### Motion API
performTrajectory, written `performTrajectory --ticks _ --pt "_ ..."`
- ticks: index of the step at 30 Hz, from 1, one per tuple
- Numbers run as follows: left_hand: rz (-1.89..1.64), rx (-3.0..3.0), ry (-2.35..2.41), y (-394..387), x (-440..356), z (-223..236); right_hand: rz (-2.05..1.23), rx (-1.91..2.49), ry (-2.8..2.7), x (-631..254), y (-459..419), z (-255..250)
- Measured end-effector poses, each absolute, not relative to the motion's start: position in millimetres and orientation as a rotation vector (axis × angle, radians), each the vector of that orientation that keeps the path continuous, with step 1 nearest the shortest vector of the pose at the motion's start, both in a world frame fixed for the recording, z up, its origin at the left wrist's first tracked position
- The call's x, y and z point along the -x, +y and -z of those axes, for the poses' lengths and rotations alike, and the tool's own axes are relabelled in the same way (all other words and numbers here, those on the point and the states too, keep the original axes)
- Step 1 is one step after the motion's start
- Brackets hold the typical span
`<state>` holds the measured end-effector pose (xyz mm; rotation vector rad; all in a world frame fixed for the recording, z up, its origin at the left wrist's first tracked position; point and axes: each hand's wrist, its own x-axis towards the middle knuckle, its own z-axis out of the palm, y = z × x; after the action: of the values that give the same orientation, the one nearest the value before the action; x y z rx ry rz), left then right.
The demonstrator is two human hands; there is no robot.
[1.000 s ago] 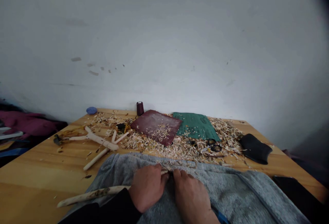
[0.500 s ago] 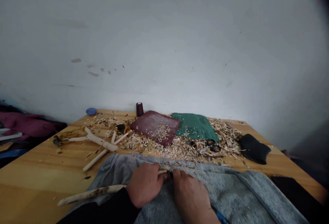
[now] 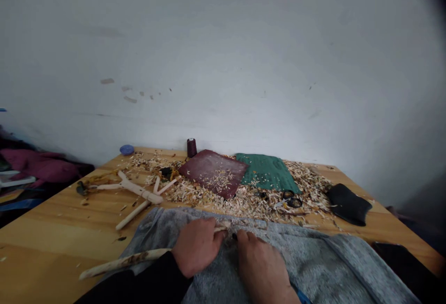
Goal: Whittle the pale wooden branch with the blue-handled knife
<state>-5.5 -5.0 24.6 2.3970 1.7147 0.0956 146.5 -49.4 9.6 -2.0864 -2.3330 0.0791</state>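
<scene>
My left hand (image 3: pixel 198 247) is closed around a peeled wooden stick (image 3: pixel 129 260). The stick's long end reaches left past my dark sleeve, and its short pale tip pokes out by my thumb. Close on the right, my right hand (image 3: pixel 262 267) is closed on a slim tool (image 3: pixel 301 296); a dark tip shows at the fingers and a blue end beneath the wrist. Its middle is hidden by the palm, and I cannot make out a blade. Both hands are over a grey cloth (image 3: pixel 324 260) draped at the table's near side.
Wood shavings (image 3: pixel 209 205) cover much of the table. A forked peeled branch (image 3: pixel 139 190) lies left. Beyond are maroon (image 3: pixel 209 171) and green sheets (image 3: pixel 266 171), a thread cone (image 3: pixel 191 148) and scissors (image 3: pixel 291 200). A black pad (image 3: pixel 348 204) and dark flat object (image 3: pixel 400 260) lie right.
The dark tip in my right hand has come slightly away from the stick's end, opening a small gap. The left hand keeps its hold. The whole view has shifted slightly.
</scene>
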Motion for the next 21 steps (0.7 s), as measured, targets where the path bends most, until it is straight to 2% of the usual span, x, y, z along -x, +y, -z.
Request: performTrajectory --ticks 21 --pt "-0.081 -2.411 1.698 -6.3 4.2 -22.3 -0.11 2.094 -2.332 -146.8 -48.9 -10.1"
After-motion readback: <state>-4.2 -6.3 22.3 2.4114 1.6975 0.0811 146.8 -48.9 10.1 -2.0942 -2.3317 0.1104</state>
